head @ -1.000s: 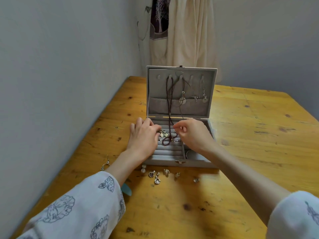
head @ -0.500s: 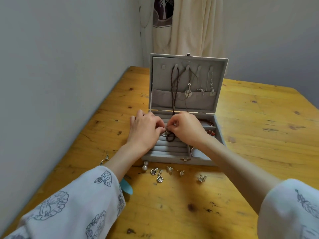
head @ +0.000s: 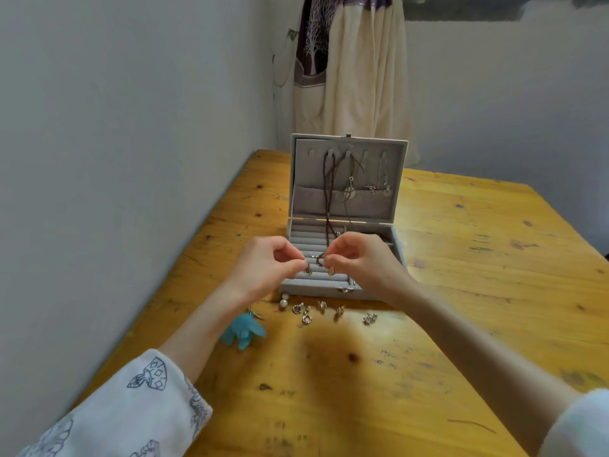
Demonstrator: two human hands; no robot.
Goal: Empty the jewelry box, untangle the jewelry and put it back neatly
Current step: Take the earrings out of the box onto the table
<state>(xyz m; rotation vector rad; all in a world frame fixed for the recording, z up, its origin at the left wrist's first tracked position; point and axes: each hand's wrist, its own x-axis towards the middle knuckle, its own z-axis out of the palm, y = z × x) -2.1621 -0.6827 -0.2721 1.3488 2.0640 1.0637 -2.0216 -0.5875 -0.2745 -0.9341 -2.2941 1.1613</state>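
Where a second ago both hands lay low on the ring rolls of the open grey velvet jewelry box, the left hand and right hand now hover apart above it, each pinching a small metal earring, suggesting the emptying continues.

Left hand and right hand: now raised off the ring rolls, apart. Each pinches one small earring, formerly in the box.
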